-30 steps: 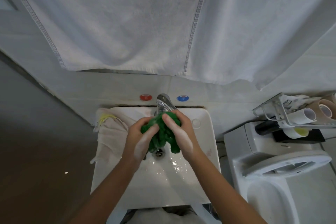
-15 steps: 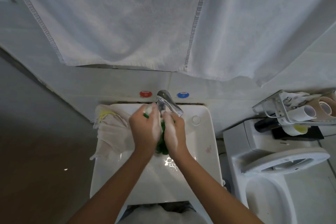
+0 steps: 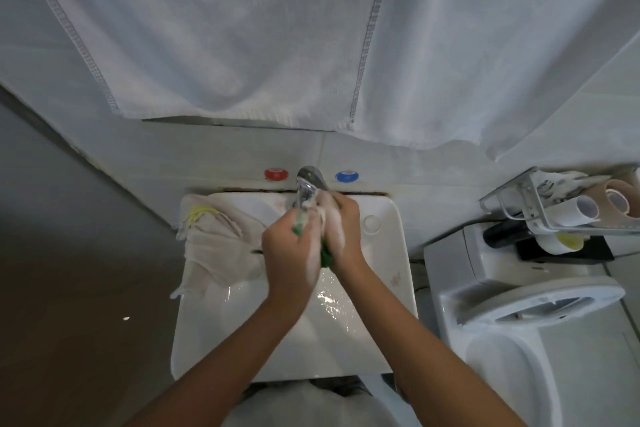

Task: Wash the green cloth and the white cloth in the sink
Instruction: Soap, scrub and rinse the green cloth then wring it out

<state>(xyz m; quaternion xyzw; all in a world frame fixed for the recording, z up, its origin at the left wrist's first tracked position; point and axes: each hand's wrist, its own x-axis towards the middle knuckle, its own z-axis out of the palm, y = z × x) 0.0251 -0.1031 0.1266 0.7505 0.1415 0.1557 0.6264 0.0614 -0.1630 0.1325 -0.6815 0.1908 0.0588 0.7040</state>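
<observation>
2 bare forearms, no sleeves or jewellery visible; left hand (image 3: 291, 253) & right hand (image 3: 341, 230) soap-lathered.

Both bare arms reach forward, close together. Left hand (image 3: 294, 246) and right hand (image 3: 341, 229) pressed side by side, fingers curled in tight grip. White soap foam on both hands. Wrists bent slightly, nearly touching.

sink (image 3: 388, 274): glossy white ceramic, wet | tap (image 3: 306, 189): shiny metal | white cloth (image 3: 214, 246): rough woven fabric
</observation>
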